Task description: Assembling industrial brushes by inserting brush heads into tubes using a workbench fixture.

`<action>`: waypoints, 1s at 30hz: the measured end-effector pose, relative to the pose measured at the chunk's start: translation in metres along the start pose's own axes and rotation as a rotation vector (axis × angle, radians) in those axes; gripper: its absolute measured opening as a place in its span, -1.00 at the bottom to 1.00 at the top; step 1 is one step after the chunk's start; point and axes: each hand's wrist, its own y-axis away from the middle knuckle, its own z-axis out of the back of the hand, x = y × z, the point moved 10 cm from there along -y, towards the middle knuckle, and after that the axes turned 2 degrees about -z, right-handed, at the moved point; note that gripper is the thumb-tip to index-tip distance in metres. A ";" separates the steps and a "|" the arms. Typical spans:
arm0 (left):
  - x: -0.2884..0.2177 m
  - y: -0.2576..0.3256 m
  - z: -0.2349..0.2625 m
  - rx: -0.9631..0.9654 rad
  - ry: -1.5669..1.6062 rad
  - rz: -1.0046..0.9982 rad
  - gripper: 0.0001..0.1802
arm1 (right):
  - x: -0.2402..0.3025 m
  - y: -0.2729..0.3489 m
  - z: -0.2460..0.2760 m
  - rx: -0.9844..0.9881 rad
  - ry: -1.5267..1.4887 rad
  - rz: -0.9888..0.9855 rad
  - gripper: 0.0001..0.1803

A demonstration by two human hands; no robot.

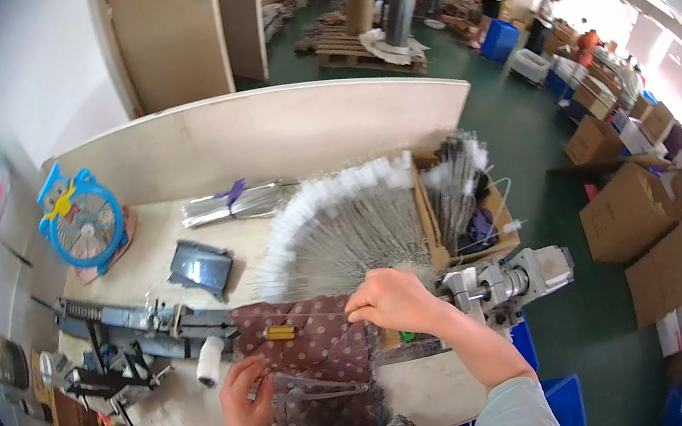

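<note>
My right hand [392, 301] is closed, pinching a thin metal wire rod [304, 318] that stretches left across a brown dotted cloth [320, 359]. A small yellow piece [281, 333] sits on the rod. Lower down, my left hand [245, 398] rests on the cloth, its fingers curled around a thin rod near a grey metal bar [319, 384]. Just beyond my right hand lies a fan of several wire rods with white tips [342, 222].
A small motor unit [508, 280] sits right of my right hand. A blue-grey metal jig [131, 322], a white spool [210, 360], a blue desk fan [82, 223], a wire bundle [232, 203] and a cardboard box of rods [464, 202] surround the bench. People work far behind.
</note>
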 end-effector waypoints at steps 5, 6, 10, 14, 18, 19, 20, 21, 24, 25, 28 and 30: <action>0.042 0.015 -0.015 0.063 0.523 0.486 -0.79 | 0.054 -0.038 -0.025 -0.132 -0.091 0.244 -0.86; 0.052 0.021 -0.025 0.079 0.739 0.617 -0.79 | 0.064 -0.044 -0.034 -0.112 -0.098 0.275 -0.86; 0.077 0.027 -0.015 0.021 0.854 0.668 -0.80 | 0.090 -0.066 -0.057 -0.184 -0.034 0.273 -0.88; 0.100 0.025 -0.014 -0.118 1.106 0.858 -0.73 | 0.103 -0.075 -0.062 -0.235 0.076 0.223 -0.91; 0.063 0.004 -0.027 -0.210 1.300 0.992 -0.55 | 0.102 -0.075 -0.067 -0.214 0.134 0.197 -0.92; 0.070 0.000 -0.028 0.018 0.929 0.842 -0.55 | 0.107 -0.076 -0.070 -0.201 0.131 0.204 -0.92; 0.080 0.003 -0.033 0.214 0.558 0.668 -0.55 | 0.111 -0.077 -0.074 -0.183 0.128 0.212 -0.91; 0.082 0.005 -0.035 0.232 0.567 0.643 -0.55 | 0.110 -0.075 -0.073 -0.201 0.146 0.196 -0.91; 0.094 -0.007 -0.024 0.207 0.004 0.553 -0.54 | 0.103 -0.073 -0.073 -0.206 0.134 0.201 -0.91; 0.096 -0.006 -0.026 0.177 0.090 0.587 -0.55 | 0.103 -0.072 -0.071 -0.216 0.110 0.214 -0.92; 0.106 0.006 -0.042 0.175 0.299 0.658 -0.61 | 0.097 -0.062 -0.064 -0.235 0.051 0.231 -0.89; 0.093 0.005 -0.052 0.030 0.761 0.662 -0.67 | 0.102 -0.042 -0.039 -0.416 -0.008 0.329 -0.86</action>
